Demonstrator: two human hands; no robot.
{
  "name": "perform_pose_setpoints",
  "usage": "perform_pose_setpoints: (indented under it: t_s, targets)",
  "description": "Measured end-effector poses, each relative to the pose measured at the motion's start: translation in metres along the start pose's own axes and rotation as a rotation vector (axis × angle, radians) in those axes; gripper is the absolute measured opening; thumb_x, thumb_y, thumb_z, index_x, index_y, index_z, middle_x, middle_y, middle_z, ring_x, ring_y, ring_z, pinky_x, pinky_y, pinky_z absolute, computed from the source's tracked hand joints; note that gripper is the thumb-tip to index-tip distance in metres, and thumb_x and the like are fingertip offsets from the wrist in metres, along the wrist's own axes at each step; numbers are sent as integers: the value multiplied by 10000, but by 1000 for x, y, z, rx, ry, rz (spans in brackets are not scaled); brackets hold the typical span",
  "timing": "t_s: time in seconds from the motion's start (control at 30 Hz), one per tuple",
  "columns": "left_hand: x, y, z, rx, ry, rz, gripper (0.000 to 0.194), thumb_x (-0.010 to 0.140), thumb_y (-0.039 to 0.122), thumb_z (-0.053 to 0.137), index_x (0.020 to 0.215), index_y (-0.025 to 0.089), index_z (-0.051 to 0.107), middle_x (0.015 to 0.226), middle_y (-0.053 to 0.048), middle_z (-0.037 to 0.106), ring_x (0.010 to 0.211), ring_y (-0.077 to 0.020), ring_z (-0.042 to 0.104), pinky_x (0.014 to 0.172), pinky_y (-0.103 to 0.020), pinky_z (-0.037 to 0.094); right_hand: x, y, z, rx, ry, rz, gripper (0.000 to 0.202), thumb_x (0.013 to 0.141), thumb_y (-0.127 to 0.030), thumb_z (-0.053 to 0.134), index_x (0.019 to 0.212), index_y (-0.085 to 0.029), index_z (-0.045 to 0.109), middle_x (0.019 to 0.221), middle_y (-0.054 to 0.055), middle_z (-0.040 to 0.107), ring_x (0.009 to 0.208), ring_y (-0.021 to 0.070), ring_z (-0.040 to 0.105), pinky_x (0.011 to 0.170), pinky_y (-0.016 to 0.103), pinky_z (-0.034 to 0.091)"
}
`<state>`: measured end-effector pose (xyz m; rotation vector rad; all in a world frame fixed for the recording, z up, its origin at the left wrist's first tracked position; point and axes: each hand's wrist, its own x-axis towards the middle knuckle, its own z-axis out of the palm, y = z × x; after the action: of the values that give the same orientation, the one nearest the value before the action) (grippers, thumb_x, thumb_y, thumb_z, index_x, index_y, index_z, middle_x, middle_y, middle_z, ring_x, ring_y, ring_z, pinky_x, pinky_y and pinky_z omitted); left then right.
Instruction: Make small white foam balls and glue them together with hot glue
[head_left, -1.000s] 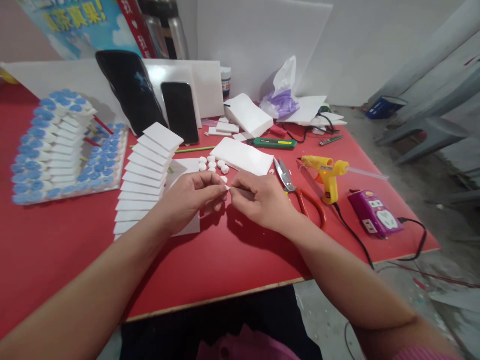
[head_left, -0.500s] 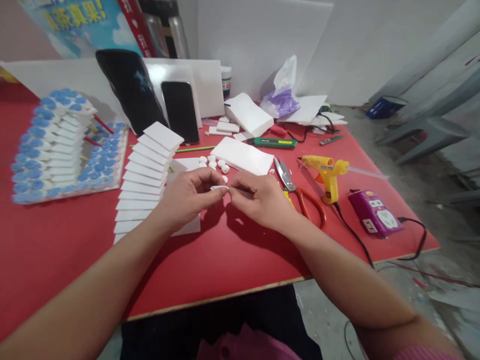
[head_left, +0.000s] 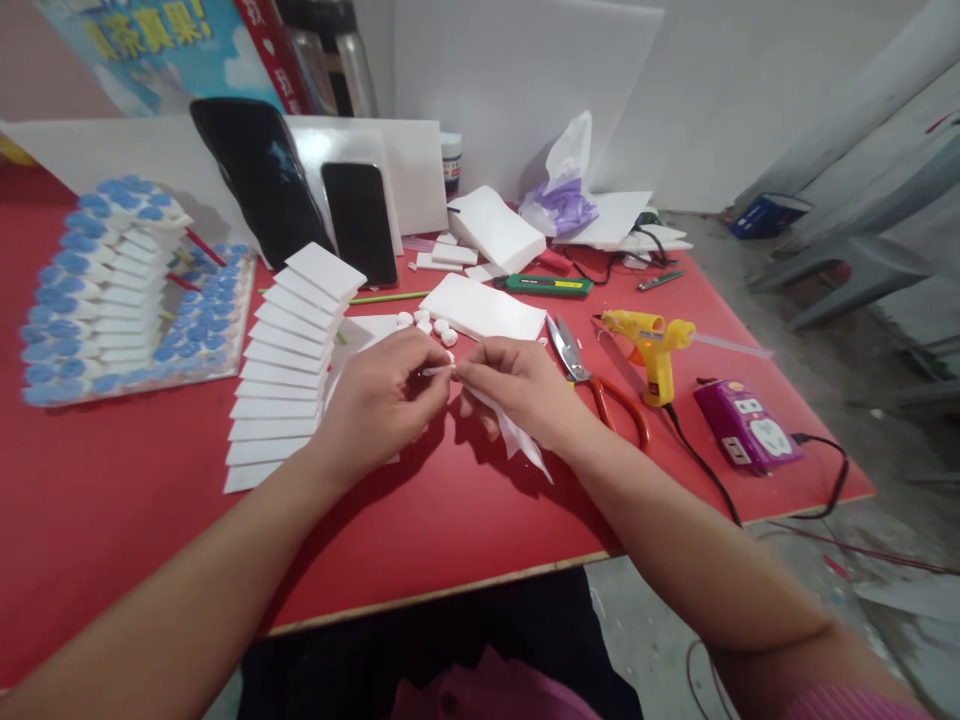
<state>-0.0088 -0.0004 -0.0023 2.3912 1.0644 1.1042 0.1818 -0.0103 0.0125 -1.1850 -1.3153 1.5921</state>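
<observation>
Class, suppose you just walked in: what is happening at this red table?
Over the red table, a person's left hand pinches something small and white, its fingers close to those of the right hand, from which a thin white strip trails. Just beyond lies a cluster of small, rounded white pieces. Red-handled metal scissors and a yellow glue gun are to the right.

From here I see my left hand (head_left: 390,395) and right hand (head_left: 517,390) pinching white paper (head_left: 521,445) over the red bench (head_left: 450,540), scissors (head_left: 596,385) just beside the right.
</observation>
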Motion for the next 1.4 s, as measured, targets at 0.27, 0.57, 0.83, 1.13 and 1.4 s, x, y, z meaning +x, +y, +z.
perform_pose_setpoints:
  t_s: [0.27, 0.57, 0.83, 1.13, 1.4]
  targets:
    - [-6, 4, 4, 105, 148, 26, 101, 958, 143, 629, 866, 183, 636, 850, -40, 694, 753, -166, 619, 675, -293, 478, -3, 2, 3, 52, -19, -73, 182, 871, -223, 702, 782, -223, 543, 631, -20, 729, 412, 118, 625, 419, 221, 484]
    - [-7, 6, 7, 194, 158, 151, 104, 1004, 131, 606, 936, 173, 672, 924, -85, 743, 871, -201, 710, 795, -329, 566, 0, 8, 1, 185, -31, -64, 231, 848, -334, 772, 846, -189, 591, 701, 8, 763, 451, 115, 656, 429, 208, 493]
    - [-8, 10, 10, 92, 161, 111, 141, 995, 120, 606, 1016, 165, 738, 1057, -109, 775, 983, -209, 736, 879, -337, 581, 2, 8, -1, 224, -12, -107, 369, 792, -438, 854, 837, -194, 581, 662, 2, 746, 429, 119, 639, 413, 216, 492]
    - [2, 16, 6, -651, 165, -536, 96, 867, 290, 812, 849, 210, 763, 734, -21, 737, 665, -181, 688, 687, -338, 584, -1, 5, -2, 172, -58, -164, 355, 823, -450, 838, 850, -200, 587, 713, 0, 761, 463, 112, 645, 472, 240, 515]
    - [7, 5, 3, -1087, 89, -767, 285, 628, 309, 997, 759, 175, 783, 669, -33, 729, 601, -171, 681, 603, -306, 566, -1, 4, -1, 172, -96, -183, 366, 839, -491, 830, 870, -205, 603, 701, -16, 735, 468, 103, 609, 484, 247, 494]
